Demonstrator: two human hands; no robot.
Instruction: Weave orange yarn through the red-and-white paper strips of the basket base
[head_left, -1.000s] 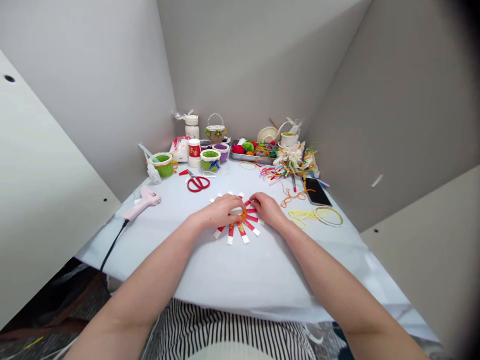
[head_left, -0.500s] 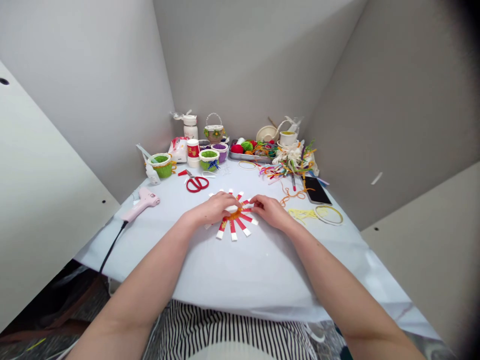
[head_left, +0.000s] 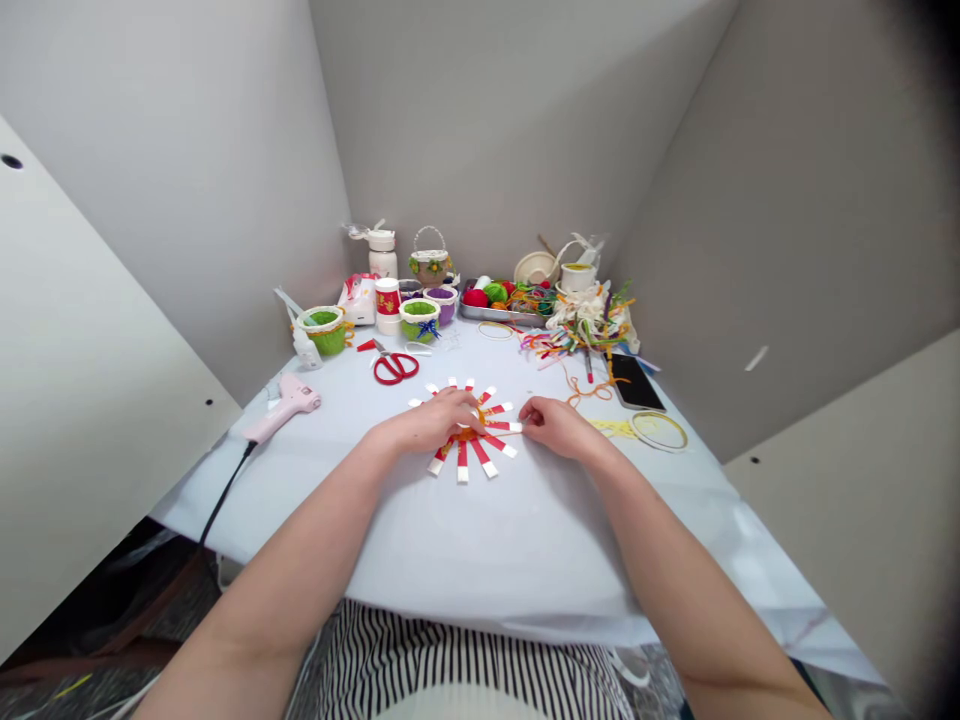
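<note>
A paper cup cut into red strips with white tips point(head_left: 462, 462) lies splayed like a sun on the table. Orange yarn point(head_left: 471, 434) is wound round its centre. My left hand point(head_left: 439, 420) covers the cup's left side, fingers curled over the middle and holding it. Just off the right-hand strips, my right hand point(head_left: 553, 425) is closed in a pinch; a thin strand of the yarn runs from the centre to its fingertips. Part of the cup's base is hidden under my left fingers.
Red scissors point(head_left: 395, 366) lie behind my left hand, and a pink glue gun point(head_left: 285, 408) with a cord is at left. Small woven baskets point(head_left: 420, 320) and a tray of yarn balls point(head_left: 506, 315) stand at the back. A phone point(head_left: 634, 382) and hoop point(head_left: 660, 430) lie right.
My right hand has moved a little to the right, away from the strips, drawing the yarn strand out. The splayed cup has turned slightly under my left hand.
</note>
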